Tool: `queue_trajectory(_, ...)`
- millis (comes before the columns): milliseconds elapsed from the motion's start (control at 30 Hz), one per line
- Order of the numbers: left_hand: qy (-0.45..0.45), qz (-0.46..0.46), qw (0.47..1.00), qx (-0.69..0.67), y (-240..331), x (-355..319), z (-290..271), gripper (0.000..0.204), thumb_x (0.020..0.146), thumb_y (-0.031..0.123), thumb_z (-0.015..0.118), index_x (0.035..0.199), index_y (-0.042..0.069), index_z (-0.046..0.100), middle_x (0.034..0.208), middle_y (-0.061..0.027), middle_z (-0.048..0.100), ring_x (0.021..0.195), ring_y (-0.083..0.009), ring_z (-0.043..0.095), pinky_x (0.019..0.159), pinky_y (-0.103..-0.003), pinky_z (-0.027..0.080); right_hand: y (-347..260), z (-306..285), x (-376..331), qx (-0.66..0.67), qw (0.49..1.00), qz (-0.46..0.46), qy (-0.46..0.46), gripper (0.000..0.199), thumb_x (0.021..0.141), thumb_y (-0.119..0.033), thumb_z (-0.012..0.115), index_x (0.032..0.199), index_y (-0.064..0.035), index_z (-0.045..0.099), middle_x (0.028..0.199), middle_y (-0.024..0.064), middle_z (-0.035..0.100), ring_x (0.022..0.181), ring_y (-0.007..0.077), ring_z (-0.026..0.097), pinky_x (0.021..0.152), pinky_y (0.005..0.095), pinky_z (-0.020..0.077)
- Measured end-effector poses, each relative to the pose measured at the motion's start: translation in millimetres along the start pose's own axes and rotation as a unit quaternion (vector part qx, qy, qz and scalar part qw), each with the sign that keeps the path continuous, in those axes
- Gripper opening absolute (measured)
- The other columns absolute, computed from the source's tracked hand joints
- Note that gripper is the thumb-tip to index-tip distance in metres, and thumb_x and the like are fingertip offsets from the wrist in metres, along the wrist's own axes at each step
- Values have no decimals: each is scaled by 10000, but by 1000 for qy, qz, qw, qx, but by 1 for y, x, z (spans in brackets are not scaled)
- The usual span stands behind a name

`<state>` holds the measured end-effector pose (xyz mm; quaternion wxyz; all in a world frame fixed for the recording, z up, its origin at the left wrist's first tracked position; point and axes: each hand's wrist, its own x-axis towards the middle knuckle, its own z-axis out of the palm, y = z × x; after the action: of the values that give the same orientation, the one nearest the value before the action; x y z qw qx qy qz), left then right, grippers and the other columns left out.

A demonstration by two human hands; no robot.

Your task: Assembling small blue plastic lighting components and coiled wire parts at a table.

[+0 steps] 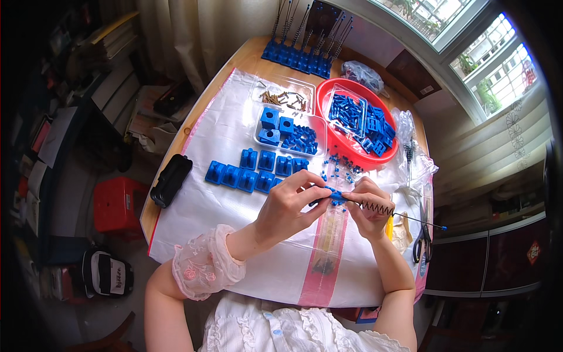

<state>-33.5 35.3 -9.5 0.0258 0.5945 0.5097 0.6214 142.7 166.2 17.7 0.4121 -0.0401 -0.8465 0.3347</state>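
Between my two hands is a small blue plastic part (335, 196), with a dark coil spring (375, 207) and a thin rod (419, 222) running out to the right and ending in a blue tip. The thumb and fingers of my left hand (290, 202) pinch the part's left end. At its right end, my right hand (370, 205) is closed round the part where the spring begins. The fingers partly hide the blue part. Just beyond my hands lie tiny blue and metallic pieces (337, 167). Left of them stand rows of blue blocks (246, 179).
Clear trays hold brass-coloured pins (281, 100) and small blue pieces (300, 141). A red basin (358, 155) contains many blue parts. Blue pieces with upright springs (296, 58) line the far edge. Black scissors (422, 246) lie right; an open black case (170, 180) sits left.
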Motion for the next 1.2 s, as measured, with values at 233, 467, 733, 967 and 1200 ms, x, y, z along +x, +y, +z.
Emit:
queue_trajectory(233,-3,-4,1000,-8,0,-1,1,199,785,-32,839,956,41,767,999,-70,692,758,-153,711,636,-263,582,-3,-2,1,-15,1000,6,-8,298,715,90,735,985,-9,814,734,72,680,642,166,560,599,291,406)
queue_trajectory(467,-57,-174,979,-87,2,-2,2,135,831,50,833,954,31,778,903,-39,702,691,-72,641,556,-218,483,-3,-2,-3,12,987,158,-28,159,809,50,760,962,23,795,769,46,669,698,110,528,639,275,396)
queue_trajectory(733,-200,-453,783,-376,-10,-2,0,130,914,153,797,995,60,757,882,8,731,736,-25,606,629,-197,430,4,-1,-6,170,947,272,-8,47,858,9,777,905,7,787,824,7,729,702,49,541,640,240,410)
queue_trajectory(967,-219,-505,650,-523,-17,-6,1,136,938,133,741,1047,90,671,1009,-14,703,953,-100,670,889,-272,502,-3,-4,-5,181,947,262,-34,58,854,4,788,911,7,778,794,-11,701,710,47,534,653,239,410)
queue_trajectory(1200,-245,-515,592,-570,-19,-3,-4,150,951,136,707,1079,94,642,1072,-19,687,1053,-110,644,987,-307,484,-8,-2,-2,183,943,275,-43,51,875,-20,782,921,-6,766,839,-12,698,784,49,557,715,241,428)
